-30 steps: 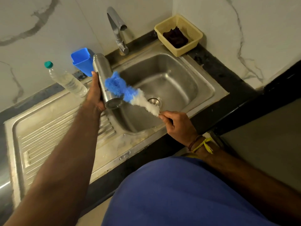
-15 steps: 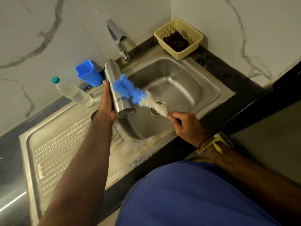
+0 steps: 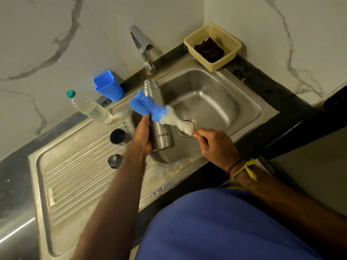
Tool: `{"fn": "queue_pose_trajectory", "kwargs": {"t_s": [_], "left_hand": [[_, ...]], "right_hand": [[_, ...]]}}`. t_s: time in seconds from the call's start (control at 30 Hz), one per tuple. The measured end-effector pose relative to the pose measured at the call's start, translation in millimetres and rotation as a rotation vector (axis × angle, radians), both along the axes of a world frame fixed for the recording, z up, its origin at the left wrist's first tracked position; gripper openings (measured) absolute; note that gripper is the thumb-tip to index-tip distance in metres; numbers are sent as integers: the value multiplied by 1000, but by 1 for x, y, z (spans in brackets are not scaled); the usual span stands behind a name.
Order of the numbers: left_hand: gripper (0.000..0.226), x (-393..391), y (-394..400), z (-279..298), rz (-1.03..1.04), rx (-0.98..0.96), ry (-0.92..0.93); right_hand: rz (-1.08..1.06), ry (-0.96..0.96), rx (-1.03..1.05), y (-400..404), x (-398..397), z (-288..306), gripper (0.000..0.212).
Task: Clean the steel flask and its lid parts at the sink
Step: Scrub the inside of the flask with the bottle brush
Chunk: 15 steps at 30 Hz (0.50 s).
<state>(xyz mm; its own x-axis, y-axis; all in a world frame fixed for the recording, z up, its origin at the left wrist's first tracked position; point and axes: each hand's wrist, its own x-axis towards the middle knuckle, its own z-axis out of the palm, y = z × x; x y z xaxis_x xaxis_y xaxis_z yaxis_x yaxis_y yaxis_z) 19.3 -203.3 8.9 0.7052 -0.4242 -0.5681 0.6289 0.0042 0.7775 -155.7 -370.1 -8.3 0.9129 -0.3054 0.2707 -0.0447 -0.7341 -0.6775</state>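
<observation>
Two lid parts, the dark cup [image 3: 119, 136] and the small steel cap [image 3: 114, 160], sit on the drainboard [image 3: 75, 177] just beside the basin, likely set aside so we can deal with the body first. From the head view, our left hand [image 3: 143, 136] wraps around the steel flask [image 3: 159, 117], holding it tilted over the sink [image 3: 216, 102], mouth away from us, so any drips fall into the bowl. Our right hand [image 3: 216, 145] pinches the thin handle of the blue-and-white bottle brush [image 3: 159, 113], which lies across the flask's outside. No water runs from the tap [image 3: 142, 47].
</observation>
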Motion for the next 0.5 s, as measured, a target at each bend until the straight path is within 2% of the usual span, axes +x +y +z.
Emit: {"fn": "queue_pose_trajectory", "kwargs": {"t_s": [0.1, 0.23, 0.37, 0.5], "left_hand": [[60, -8, -2, -1, -18, 41, 2], [71, -14, 0, -8, 56, 24, 32], [81, -19, 11, -8, 18, 8, 51], [92, -27, 16, -12, -17, -6, 42]], "right_hand": [[-43, -24, 9, -1, 5, 5, 19], [-43, -14, -67, 5, 15, 12, 26], [-140, -21, 120, -8, 16, 12, 25], [-41, 17, 159, 3, 24, 16, 29]]}}
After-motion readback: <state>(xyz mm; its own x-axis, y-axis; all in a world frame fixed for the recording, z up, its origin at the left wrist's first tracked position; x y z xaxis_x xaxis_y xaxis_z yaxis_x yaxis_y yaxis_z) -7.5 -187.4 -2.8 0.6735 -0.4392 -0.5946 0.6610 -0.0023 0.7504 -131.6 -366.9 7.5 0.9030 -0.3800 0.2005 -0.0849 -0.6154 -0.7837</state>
